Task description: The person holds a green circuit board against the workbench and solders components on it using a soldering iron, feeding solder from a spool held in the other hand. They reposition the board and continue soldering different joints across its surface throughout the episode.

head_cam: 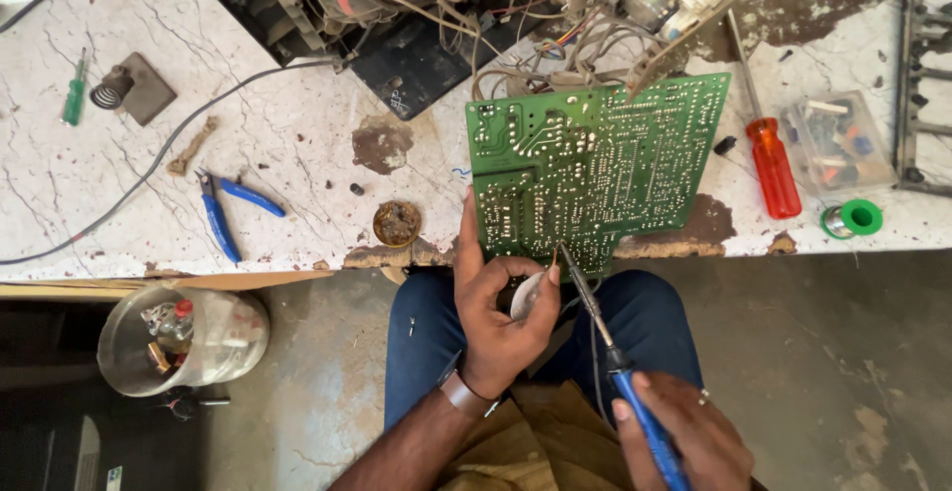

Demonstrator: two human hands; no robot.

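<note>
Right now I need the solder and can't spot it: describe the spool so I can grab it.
Follow the white bench to its right end, past the green circuit board. Just right of the orange-handled screwdriver, below the clear parts box, lies the solder spool at the bench edge. It alone is a small bright green reel wound with silver wire.

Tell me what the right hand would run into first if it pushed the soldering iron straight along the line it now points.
The right hand aims the soldering iron up and left. Its tip already sits near the lower edge of the green circuit board, beside the left hand fingertips, so the board probably comes first; depth is unclear.
</note>
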